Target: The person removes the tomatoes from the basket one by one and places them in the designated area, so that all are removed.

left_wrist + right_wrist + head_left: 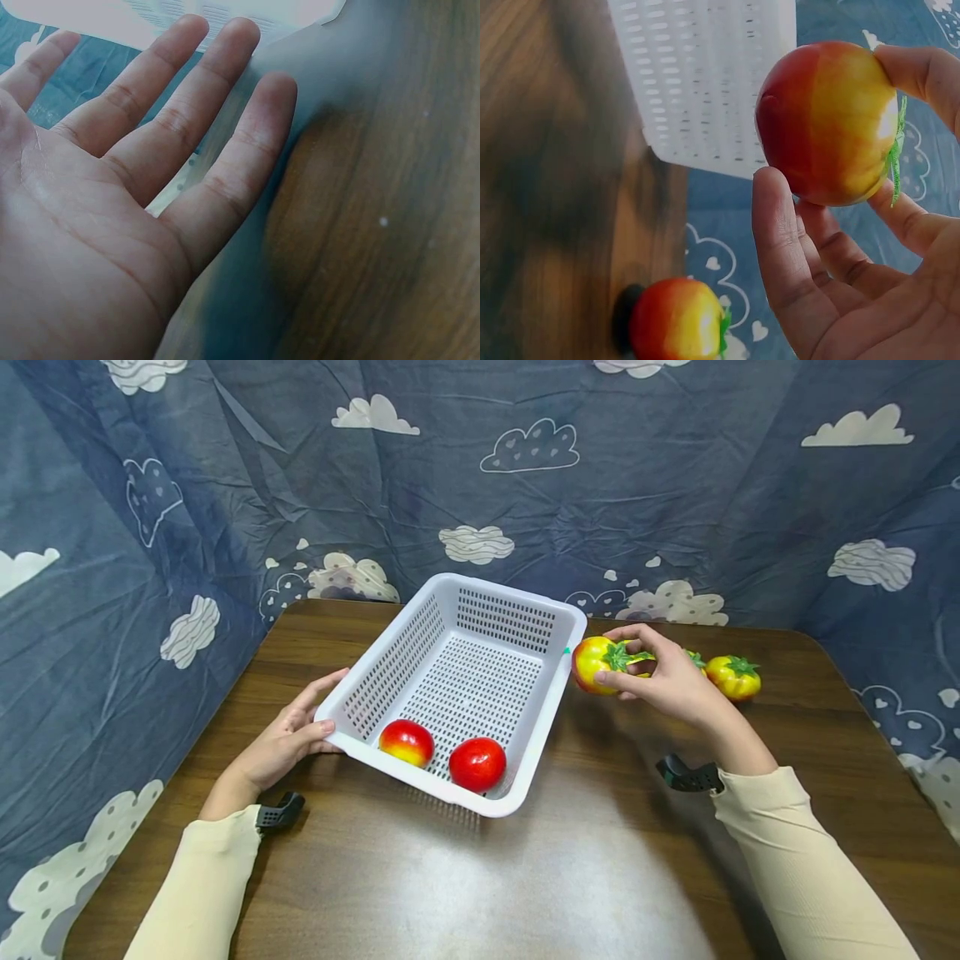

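In the head view my right hand [656, 672] holds a red-and-yellow toy tomato [594, 665] with a green leafy top, just outside the basket's right rim. The right wrist view shows the thumb and fingers spread around this toy tomato [829, 124]. My left hand [288, 735] touches the near left corner of the white plastic basket [558, 693], thumb at the rim. Its fingers [176, 124] look straight in the left wrist view. Two shiny red-and-yellow fruits, one [406, 743] left and one [477, 765] right, lie at the basket's near end.
Another toy tomato [733, 677] sits on the brown wooden table [360, 860] beyond my right wrist. More yellow fruit is partly hidden behind that hand. A blue cloud-patterned cloth [420, 485] hangs behind the table.
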`<state>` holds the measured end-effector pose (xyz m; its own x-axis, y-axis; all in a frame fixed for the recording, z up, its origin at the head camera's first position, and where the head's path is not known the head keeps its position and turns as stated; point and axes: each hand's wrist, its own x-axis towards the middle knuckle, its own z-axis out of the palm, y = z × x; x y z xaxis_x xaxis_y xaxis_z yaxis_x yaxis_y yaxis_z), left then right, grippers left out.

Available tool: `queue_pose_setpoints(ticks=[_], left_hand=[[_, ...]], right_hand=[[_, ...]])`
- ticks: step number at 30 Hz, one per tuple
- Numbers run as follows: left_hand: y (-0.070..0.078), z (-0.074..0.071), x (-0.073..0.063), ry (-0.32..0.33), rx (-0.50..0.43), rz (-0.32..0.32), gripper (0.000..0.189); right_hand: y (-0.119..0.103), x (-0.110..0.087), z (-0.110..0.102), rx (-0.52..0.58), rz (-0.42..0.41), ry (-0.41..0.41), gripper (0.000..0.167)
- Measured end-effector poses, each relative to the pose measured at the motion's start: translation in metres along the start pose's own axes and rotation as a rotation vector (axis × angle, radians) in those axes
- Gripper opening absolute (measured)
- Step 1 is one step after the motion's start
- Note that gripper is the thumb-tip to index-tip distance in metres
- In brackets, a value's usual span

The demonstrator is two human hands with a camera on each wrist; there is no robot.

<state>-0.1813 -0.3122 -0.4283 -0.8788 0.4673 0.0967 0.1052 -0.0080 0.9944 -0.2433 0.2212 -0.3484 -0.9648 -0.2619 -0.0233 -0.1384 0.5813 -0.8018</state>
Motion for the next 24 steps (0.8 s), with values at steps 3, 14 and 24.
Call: queue_pose_setpoints(ticks=[3, 14, 24], left_hand=[[0.0, 0.0, 0.0, 0.001, 0.004, -0.005, 0.071], [0.0, 0.0, 0.001, -0.004, 0.006, 0.001, 0.071], [0.0, 0.001, 0.0, -0.007, 0.003, 0.005, 0.071]], right_hand=[[0.005, -0.002, -0.001, -0.016, 0.022, -0.008, 0.068], [0.027, -0.008, -0.004, -0.074, 0.086, -0.052, 0.074], [0.044, -0.015, -0.008, -0.082, 0.118, -0.07, 0.074]])
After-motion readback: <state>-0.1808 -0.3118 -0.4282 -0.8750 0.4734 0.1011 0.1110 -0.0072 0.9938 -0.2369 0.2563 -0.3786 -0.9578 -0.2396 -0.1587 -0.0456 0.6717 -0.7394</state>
